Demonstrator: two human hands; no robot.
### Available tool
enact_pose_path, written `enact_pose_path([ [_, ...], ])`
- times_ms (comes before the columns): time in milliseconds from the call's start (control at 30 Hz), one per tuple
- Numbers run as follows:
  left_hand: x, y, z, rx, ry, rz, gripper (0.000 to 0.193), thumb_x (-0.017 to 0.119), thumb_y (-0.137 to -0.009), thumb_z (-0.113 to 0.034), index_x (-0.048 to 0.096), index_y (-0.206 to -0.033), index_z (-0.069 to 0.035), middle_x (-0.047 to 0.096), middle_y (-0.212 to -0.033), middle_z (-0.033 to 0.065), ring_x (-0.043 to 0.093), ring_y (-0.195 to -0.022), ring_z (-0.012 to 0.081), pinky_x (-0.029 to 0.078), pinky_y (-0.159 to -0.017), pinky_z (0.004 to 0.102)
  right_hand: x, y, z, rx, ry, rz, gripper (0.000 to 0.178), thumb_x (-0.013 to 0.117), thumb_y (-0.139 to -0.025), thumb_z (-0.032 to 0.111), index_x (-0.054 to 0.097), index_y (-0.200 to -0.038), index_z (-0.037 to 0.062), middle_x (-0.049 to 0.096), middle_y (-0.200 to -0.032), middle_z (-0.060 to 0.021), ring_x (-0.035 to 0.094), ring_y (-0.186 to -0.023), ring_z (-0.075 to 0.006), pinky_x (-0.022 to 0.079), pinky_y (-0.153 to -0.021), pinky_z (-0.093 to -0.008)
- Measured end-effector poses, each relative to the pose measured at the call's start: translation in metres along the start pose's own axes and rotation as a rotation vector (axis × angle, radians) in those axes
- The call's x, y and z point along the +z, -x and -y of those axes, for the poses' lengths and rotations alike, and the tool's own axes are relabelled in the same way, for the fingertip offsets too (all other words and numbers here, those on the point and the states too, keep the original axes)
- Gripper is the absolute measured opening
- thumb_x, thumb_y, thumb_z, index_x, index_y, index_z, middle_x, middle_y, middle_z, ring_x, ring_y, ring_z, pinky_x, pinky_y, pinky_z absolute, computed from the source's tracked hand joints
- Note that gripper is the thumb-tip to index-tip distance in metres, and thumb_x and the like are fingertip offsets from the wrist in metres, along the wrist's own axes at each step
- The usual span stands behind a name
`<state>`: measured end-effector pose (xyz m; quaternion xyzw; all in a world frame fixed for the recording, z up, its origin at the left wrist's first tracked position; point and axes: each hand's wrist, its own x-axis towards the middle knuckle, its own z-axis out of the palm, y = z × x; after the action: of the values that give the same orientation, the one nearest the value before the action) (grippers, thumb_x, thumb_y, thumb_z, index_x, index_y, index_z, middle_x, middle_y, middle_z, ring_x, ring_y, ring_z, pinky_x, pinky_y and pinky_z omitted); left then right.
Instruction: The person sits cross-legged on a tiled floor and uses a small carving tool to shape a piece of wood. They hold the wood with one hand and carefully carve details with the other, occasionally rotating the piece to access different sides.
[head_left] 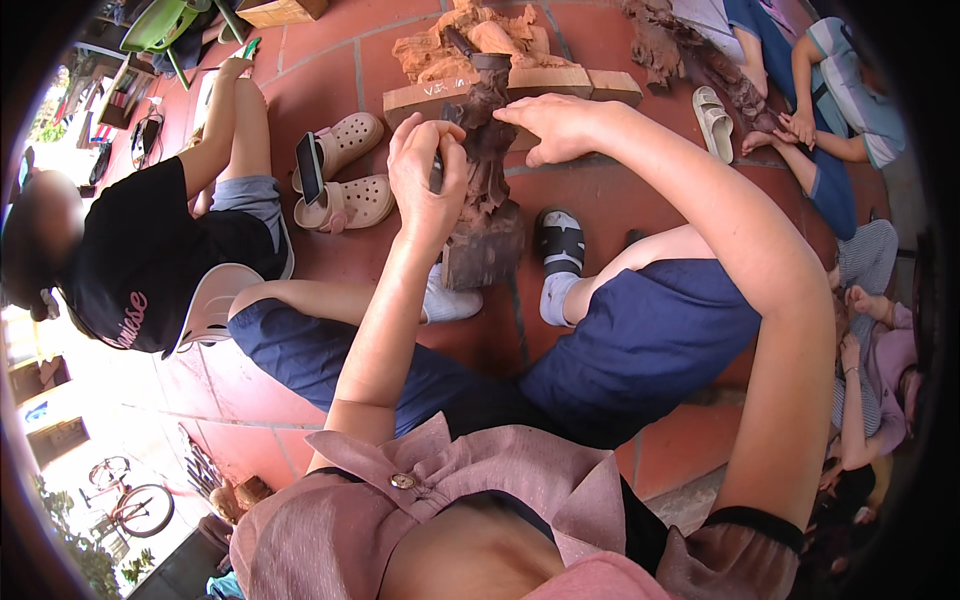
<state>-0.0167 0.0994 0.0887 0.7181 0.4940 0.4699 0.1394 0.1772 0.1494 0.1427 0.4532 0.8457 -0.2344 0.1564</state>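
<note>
A dark brown wood carving [484, 240] stands on the tiled floor between my feet, on a squared block base. My left hand [428, 170] is closed at the carving's left side, its fingers bent around a small dark piece [437, 172] whose kind I cannot make out. From the right, my right hand [560, 125] reaches to the carving's upper part. Its fingers are stretched out with the tips at the wood, and the thumb hangs apart below them. Just behind lies a lighter orange-brown carving [480, 45] with a pale wooden plank [440, 98] at its front.
Beige clogs [350, 205] sit to the left, a phone [309, 168] propped in them. A person in a black top [140, 250] sits close on that side. More people sit at the right, near a gnarled dark carving [690, 60] and a pale sandal [712, 125]. A green chair [160, 25] stands far left.
</note>
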Motion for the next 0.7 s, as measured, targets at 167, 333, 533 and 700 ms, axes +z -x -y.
enact_pose_path([
  [167,-0.010,0.003,0.004,-0.036,-0.017,0.085,0.010,0.053,-0.082,-0.008,0.062,-0.083,-0.006,0.065,-0.089,0.0103,0.053,-0.107,0.0387,0.040,-0.093,0.0457,0.007,0.000,-0.007,-0.033,-0.012,-0.045,0.080,0.070,-0.075,0.019,0.030,-0.142,0.0026,0.037,-0.143,-0.0165,0.037,-0.132,-0.0281,0.030,-0.110,-0.0356],
  [333,0.000,-0.003,0.001,-0.020,0.126,0.002,0.012,0.052,-0.083,-0.008,0.063,-0.084,-0.005,0.066,-0.083,0.0100,0.054,-0.105,0.0394,0.040,-0.095,0.0451,0.005,0.000,-0.011,-0.032,-0.030,-0.044,0.080,0.069,-0.076,0.018,0.027,-0.143,0.0025,0.032,-0.146,-0.0175,0.032,-0.135,-0.0284,0.027,-0.112,-0.0350],
  [533,-0.012,0.005,-0.001,-0.104,0.055,0.051,0.014,0.051,-0.084,-0.009,0.065,-0.086,-0.006,0.065,-0.079,0.0102,0.054,-0.106,0.0383,0.039,-0.099,0.0441,0.013,-0.003,-0.016,-0.039,0.002,-0.072,0.084,0.071,-0.075,0.022,0.027,-0.143,0.0034,0.037,-0.144,-0.0146,0.037,-0.132,-0.0278,0.032,-0.109,-0.0357],
  [700,-0.002,-0.001,0.003,-0.005,0.092,-0.020,0.012,0.053,-0.083,-0.007,0.065,-0.084,-0.004,0.063,-0.075,0.0123,0.058,-0.095,0.0370,0.038,-0.100,0.0460,0.011,-0.005,-0.013,-0.066,-0.018,-0.079,0.083,0.071,-0.074,0.021,0.029,-0.142,0.0014,0.038,-0.143,-0.0175,0.038,-0.131,-0.0295,0.033,-0.109,-0.0367],
])
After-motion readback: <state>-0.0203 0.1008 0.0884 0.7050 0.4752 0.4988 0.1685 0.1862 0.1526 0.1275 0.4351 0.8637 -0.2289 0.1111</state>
